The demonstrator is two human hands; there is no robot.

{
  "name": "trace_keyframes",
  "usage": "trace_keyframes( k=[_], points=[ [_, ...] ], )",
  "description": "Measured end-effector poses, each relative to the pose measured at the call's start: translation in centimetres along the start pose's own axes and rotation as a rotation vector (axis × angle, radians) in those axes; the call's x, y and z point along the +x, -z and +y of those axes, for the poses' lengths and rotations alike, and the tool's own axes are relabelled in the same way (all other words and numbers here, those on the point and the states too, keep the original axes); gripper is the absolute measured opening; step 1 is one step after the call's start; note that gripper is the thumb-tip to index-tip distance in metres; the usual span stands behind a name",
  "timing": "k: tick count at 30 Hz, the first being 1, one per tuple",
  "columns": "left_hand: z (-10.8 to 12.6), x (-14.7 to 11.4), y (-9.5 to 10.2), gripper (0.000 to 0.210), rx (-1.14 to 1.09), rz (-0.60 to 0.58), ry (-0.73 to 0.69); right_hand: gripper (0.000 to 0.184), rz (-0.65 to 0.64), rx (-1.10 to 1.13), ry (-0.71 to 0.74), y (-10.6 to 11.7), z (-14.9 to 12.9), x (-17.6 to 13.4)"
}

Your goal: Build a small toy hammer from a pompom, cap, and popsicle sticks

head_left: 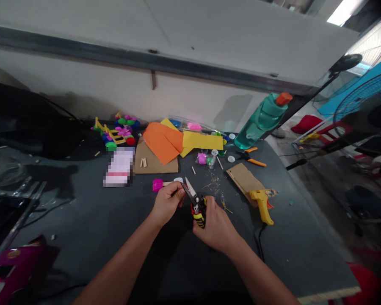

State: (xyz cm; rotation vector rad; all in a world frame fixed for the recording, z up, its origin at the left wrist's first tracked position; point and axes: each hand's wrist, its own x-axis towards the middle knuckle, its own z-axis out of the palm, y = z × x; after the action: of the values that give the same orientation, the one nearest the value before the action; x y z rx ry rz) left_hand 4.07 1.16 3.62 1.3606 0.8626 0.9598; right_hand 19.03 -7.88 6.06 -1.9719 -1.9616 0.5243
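Note:
My right hand (217, 222) is closed around the black, yellow and red handles of a pair of heavy-duty scissors (193, 195). Their pointed metal blades are parted and aim up and to the left. My left hand (167, 201) pinches finger and thumb together right at the blade tips; what lies between them is too small to make out. Just behind the left hand lie a pink bottle cap (158, 184), a light wooden stick and a white cap (178, 180), partly covered by the fingers. A short wooden stick piece (193, 170) rests on the table beyond the blades.
A yellow glue gun (263, 205) lies on cardboard (244, 178) at right, with orange-handled pliers (252, 159) and a green bottle (257, 123) behind. Orange paper (163, 142), a phone (119, 167) and colourful cap-wheeled models (117, 131) are further back. Small scraps litter the dark table (92, 228).

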Motion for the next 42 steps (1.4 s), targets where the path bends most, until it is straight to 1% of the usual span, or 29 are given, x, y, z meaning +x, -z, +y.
trace_keyframes(
  k=[6,11,16,21,25,28,36,42],
  points=[
    [-0.2,-0.2,0.0,0.025,0.052,0.020,-0.045,0.029,-0.036,-0.041,-0.024,0.3,-0.1,-0.1],
    [-0.3,-0.2,-0.1,0.025,0.048,0.049,-0.035,0.029,-0.043,-0.057,-0.035,0.4,-0.1,-0.2],
    [-0.5,-0.2,-0.4,0.024,-0.037,0.056,-0.016,0.027,-0.041,-0.069,-0.059,0.1,0.1,-0.1],
    [-0.2,-0.3,-0.9,0.024,-0.159,0.052,0.035,0.027,-0.023,0.062,-0.056,-0.3,0.0,0.1],
    [0.3,-0.3,-1.0,0.021,-0.232,0.078,0.070,0.027,-0.006,0.235,-0.089,0.1,-0.1,0.2],
    [0.4,-0.2,-1.0,0.020,-0.255,0.081,0.068,0.029,-0.003,0.275,-0.121,0.4,-0.1,0.3],
    [0.1,-0.2,-1.0,0.026,-0.202,0.067,0.088,0.033,0.003,0.093,-0.063,-0.1,-0.4,0.1],
    [0.1,0.0,-0.7,0.021,-0.147,0.072,0.052,0.034,-0.003,0.057,-0.050,-0.2,-0.4,0.1]
  ],
)
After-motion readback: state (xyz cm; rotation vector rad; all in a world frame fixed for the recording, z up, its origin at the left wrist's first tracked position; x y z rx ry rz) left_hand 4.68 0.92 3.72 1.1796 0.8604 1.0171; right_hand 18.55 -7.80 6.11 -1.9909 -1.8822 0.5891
